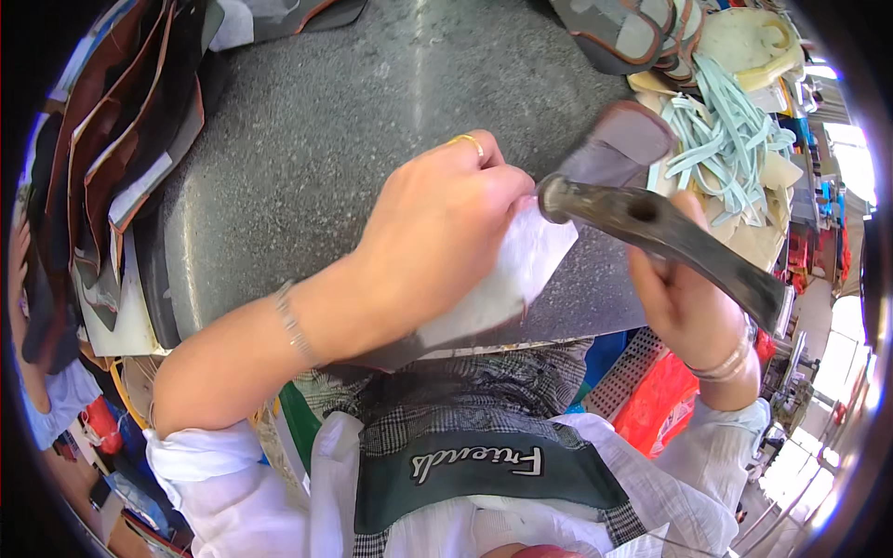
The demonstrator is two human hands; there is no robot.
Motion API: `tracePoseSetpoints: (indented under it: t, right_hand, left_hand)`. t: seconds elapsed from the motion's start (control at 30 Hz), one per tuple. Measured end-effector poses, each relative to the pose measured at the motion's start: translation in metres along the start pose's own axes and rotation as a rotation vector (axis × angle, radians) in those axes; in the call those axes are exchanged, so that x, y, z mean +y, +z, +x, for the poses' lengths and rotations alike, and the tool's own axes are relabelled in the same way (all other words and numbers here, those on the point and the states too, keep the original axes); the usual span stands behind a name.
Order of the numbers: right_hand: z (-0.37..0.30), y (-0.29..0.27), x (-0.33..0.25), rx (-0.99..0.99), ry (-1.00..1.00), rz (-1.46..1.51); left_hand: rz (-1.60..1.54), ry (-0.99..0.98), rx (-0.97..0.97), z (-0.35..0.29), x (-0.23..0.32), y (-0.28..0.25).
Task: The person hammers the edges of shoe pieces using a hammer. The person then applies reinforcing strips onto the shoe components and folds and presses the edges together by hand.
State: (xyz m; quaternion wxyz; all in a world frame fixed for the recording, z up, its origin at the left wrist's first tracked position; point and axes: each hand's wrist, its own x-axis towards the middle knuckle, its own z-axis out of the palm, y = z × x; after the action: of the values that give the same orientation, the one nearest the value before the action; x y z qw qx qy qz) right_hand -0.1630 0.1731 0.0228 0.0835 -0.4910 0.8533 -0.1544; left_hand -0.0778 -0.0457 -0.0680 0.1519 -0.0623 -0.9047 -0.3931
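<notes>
Working over a dark grey, speckled counter point(363, 121). Left hand point(437, 228) clenched, fingers pinching the edge of a pale-backed leather piece point(539, 251), which lies beneath and to the right of it, near the counter's front edge. Right hand point(679, 288) closed round a hammer point(614, 209); handle mostly hidden by the fist. Round hammer face just beside the left fingertips; contact cannot be told. Dark brown flap point(619, 149) just beyond the hammer head; cannot tell whether it joins the pale-backed piece.

Counter surface gritty, pale streak of light running away beyond the left hand. Well left of that hand: overlapping brown-edged leather panels point(130, 158). Beyond the right hand: heap of pale green strips point(730, 139), then more stacked panels point(619, 37).

Room: red plastic bag point(656, 400) below the right hand; bright windows point(846, 158) far right; another person's sleeve point(65, 400) far left.
</notes>
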Motion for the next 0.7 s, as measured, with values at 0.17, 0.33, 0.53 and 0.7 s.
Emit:
tracePoseSetpoints:
  t: [0.17, 0.33, 0.53, 0.7]
  right_hand:
    - [-0.013, 0.024, 0.024, -0.067, 0.143, -0.048]
    - [0.005, 0.019, 0.028, -0.087, 0.122, 0.233]
    - [0.035, -0.008, 0.011, -0.009, -0.124, 0.156]
    - [0.036, 0.017, 0.039, -0.109, -0.034, -0.023]
  left_hand:
    - [-0.258, -0.439, -0.265, 0.006, 0.004, -0.028]
    - [-0.055, -0.123, 0.001, -0.022, 0.005, -0.008]
    - [0.144, 0.027, -0.052, -0.028, 0.01, -0.009]
    - [0.191, 0.039, -0.094, -0.027, 0.015, -0.012]
